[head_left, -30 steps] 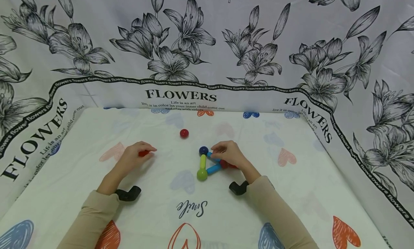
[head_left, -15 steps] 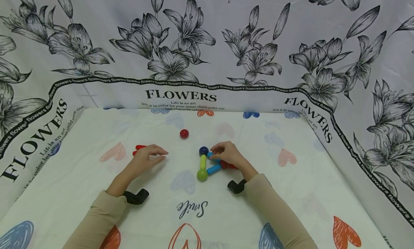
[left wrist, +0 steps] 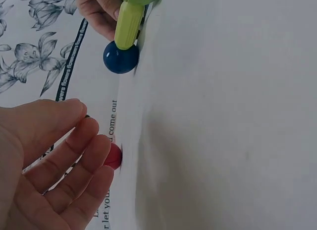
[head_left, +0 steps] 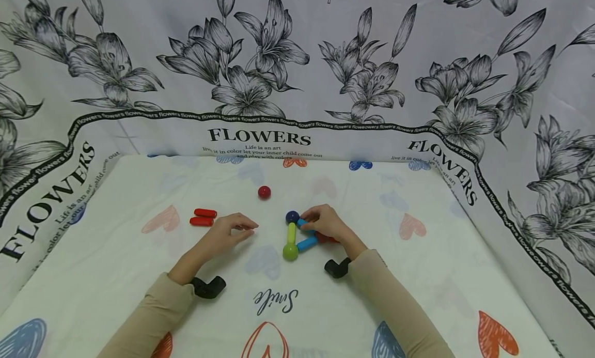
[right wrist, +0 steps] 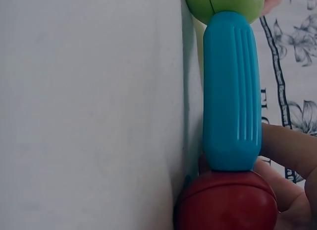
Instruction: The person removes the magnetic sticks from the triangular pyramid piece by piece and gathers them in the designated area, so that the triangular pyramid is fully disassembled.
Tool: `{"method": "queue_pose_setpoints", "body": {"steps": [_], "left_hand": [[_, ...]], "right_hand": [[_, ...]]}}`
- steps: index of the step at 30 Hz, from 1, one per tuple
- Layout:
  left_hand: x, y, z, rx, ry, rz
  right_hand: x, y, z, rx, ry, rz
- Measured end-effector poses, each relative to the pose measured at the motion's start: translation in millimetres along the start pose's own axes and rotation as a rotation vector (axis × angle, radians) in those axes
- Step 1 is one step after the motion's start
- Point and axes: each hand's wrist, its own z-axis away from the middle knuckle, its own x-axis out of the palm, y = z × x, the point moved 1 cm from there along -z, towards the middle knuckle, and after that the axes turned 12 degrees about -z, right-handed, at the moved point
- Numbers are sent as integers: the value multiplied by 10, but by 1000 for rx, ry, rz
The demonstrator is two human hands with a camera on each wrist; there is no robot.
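Note:
My left hand (head_left: 230,234) hovers over the cloth with nothing in it, its fingers loosely bent in the left wrist view. Two red rods (head_left: 204,213) lie side by side just behind it. My right hand (head_left: 327,223) pinches a far blue rod (head_left: 305,224) beside a dark blue ball (head_left: 292,217). That rod belongs to a joined frame: a yellow-green rod (head_left: 291,233), a green ball (head_left: 290,251), a near blue rod (head_left: 307,243) and a red ball (right wrist: 228,202). In the head view the right hand partly covers the red ball and a red piece by it.
A loose red ball (head_left: 264,192) sits farther back on the white heart-printed cloth (head_left: 260,306). A flower-printed curtain (head_left: 265,89) rises behind the table and at both sides. Black wrist-worn pieces (head_left: 209,287) show under each wrist.
My left hand has let go of the red rods, leaving them on the cloth, and moved right toward the frame. The right hand stays at the frame, nearly still.

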Motion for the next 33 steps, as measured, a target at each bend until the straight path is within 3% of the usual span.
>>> {"method": "queue_pose_setpoints", "body": {"steps": [9,20,27,33], "left_hand": [[106,98,-66,15,-13,75],[229,227,-207,-111,-40,152],[325,226,-308,-192,-75,204],[385,255,-384,-217,-108,258]], "right_hand": [[14,-31,44,-23,-14,18],[36,-44,79,-8,-25,2],[43,-48,101,-20,-22,15],[56,-50,111,-28,-25,13]]}}
